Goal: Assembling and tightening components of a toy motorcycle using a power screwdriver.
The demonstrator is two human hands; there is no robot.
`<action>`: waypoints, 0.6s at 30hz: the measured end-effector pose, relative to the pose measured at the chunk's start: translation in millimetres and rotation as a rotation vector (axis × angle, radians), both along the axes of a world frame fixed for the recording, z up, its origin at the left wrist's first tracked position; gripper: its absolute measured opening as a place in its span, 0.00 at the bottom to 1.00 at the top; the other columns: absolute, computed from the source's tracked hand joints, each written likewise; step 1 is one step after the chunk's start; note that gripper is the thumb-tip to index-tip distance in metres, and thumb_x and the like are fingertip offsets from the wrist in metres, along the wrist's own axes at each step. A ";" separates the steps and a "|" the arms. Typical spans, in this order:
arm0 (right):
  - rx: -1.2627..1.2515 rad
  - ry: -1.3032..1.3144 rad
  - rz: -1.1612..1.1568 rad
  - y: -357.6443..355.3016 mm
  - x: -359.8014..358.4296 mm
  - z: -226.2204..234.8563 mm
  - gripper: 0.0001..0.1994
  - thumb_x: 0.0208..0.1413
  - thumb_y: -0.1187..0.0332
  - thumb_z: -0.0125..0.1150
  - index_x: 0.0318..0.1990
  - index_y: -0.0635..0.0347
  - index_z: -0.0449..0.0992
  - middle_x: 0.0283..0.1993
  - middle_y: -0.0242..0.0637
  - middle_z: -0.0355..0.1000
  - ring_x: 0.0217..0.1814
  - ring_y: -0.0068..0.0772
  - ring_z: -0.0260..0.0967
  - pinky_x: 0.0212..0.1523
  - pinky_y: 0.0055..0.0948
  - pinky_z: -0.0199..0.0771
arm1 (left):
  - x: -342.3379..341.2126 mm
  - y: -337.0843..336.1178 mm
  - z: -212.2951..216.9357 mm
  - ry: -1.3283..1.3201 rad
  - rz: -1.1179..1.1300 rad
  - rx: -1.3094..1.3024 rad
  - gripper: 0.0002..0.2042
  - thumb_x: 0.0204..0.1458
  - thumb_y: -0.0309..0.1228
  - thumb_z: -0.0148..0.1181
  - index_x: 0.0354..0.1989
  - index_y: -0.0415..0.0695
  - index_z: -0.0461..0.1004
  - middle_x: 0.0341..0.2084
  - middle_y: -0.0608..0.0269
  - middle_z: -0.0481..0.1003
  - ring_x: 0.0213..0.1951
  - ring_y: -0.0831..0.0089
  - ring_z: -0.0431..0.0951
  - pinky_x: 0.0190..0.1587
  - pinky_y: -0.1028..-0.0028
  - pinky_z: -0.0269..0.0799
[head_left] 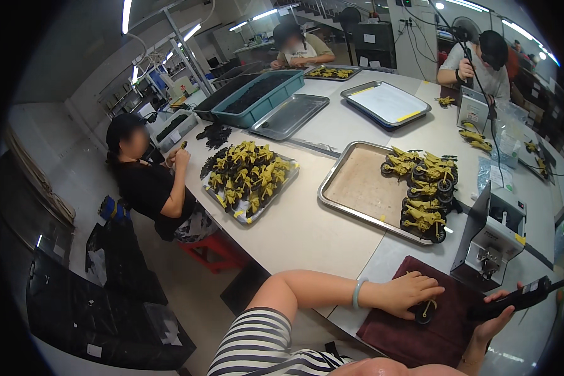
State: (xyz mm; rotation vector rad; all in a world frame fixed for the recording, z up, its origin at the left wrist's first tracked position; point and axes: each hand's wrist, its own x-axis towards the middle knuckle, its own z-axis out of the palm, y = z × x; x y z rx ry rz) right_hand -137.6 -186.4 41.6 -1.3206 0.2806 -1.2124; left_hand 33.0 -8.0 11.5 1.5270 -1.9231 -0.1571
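Note:
My left hand (407, 294) lies over a toy motorcycle (425, 312), pressing it onto a dark red cloth (382, 323). Only a black wheel and a thin yellow strut of it show; my fingers hide the rest. In my right hand (496, 323), at the right, is a black electric screwdriver (514, 302) with a cable off its far end. Its tip is not plain to see. Beyond the cloth stands a grey metal screw feeder (487, 247).
A steel tray (363, 182) holds several yellow-and-black toy motorcycles (423, 188) on its right side. Another tray (288, 178) at left is heaped with them. A teal bin (263, 100) holds black parts. Co-workers sit at the left, the back and the far right.

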 end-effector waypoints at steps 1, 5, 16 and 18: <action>0.008 -0.007 0.000 -0.1 0.2 0.2 0.32 0.56 0.45 0.41 0.59 0.62 0.48 0.28 0.32 0.58 0.28 0.20 0.58 0.33 0.19 0.61 | -0.3 0.7 1.6 -0.003 0.003 0.003 0.38 0.28 0.34 0.65 0.53 0.40 0.58 0.44 0.54 0.62 0.44 0.59 0.65 0.45 0.65 0.59; 0.007 -0.020 0.013 1.4 2.4 0.6 0.32 0.57 0.46 0.41 0.59 0.62 0.48 0.28 0.32 0.58 0.27 0.20 0.58 0.33 0.19 0.61 | 0.6 1.9 0.3 0.100 -0.001 0.035 0.39 0.26 0.32 0.67 0.52 0.34 0.55 0.44 0.51 0.63 0.46 0.57 0.64 0.50 0.61 0.58; -0.006 -0.023 0.016 -0.2 1.9 0.5 0.32 0.57 0.46 0.41 0.59 0.63 0.48 0.28 0.32 0.58 0.28 0.21 0.58 0.33 0.20 0.62 | -0.6 -0.9 -8.3 0.089 0.014 -0.070 0.36 0.28 0.35 0.67 0.48 0.33 0.56 0.41 0.49 0.65 0.45 0.53 0.67 0.55 0.56 0.54; -0.004 -0.025 0.018 -0.3 1.6 0.3 0.32 0.57 0.46 0.41 0.59 0.63 0.48 0.28 0.32 0.58 0.28 0.21 0.58 0.33 0.20 0.62 | -1.2 0.1 -8.2 0.109 0.017 -0.077 0.36 0.28 0.34 0.67 0.47 0.35 0.55 0.40 0.51 0.65 0.43 0.54 0.67 0.55 0.54 0.54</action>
